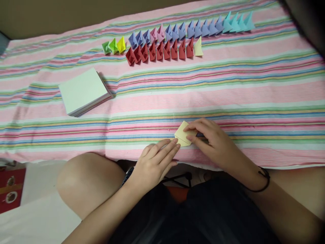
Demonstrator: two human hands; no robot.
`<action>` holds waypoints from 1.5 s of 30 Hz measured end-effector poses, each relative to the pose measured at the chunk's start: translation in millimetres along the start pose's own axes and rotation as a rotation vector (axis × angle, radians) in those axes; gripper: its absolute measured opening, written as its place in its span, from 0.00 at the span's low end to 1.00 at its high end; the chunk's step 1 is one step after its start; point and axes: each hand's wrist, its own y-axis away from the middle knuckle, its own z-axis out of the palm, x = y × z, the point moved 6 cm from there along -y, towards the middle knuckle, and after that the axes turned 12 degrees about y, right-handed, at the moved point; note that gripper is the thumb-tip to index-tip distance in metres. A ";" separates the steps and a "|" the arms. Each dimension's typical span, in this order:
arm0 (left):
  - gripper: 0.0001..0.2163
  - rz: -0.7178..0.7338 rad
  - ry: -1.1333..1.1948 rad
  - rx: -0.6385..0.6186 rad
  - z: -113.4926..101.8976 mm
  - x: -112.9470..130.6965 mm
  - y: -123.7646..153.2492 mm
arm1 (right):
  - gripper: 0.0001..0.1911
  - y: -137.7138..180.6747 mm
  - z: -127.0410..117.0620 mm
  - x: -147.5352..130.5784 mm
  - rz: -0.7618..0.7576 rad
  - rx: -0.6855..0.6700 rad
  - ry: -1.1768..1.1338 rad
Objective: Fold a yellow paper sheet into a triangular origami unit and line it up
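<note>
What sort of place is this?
Likely a room in a home, maybe a craft corner, though little of it shows. A striped cloth is spread out, small folded paper pieces stand in rows, and a stack of paper lies at the left.

The right hand (215, 140) covers the right corner of the paper (182, 136), whose underside is hidden. The left arm (111, 210) leaves by the bottom edge; the cloth (142, 101) is cut off at the right. The stack's (82, 89) sheets are too thin to count. A dark shape (311, 17), top right, is too blurred to identify.
</note>
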 end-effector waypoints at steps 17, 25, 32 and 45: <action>0.19 -0.010 -0.130 0.000 4.8 5.3 0.2 | 0.06 -1.0 0.3 -0.3 -0.012 -0.007 0.011; 0.19 -0.004 -0.130 -0.013 4.8 4.0 -0.7 | 0.11 0.4 4.1 -1.7 -0.034 0.011 0.099; 0.19 -0.046 -0.056 0.016 2.6 3.0 -4.7 | 0.11 0.2 5.2 -1.1 -0.041 0.024 0.104; 0.16 -0.141 0.052 0.080 2.6 -1.0 -4.6 | 0.11 -0.6 5.9 -0.3 -0.072 0.042 0.112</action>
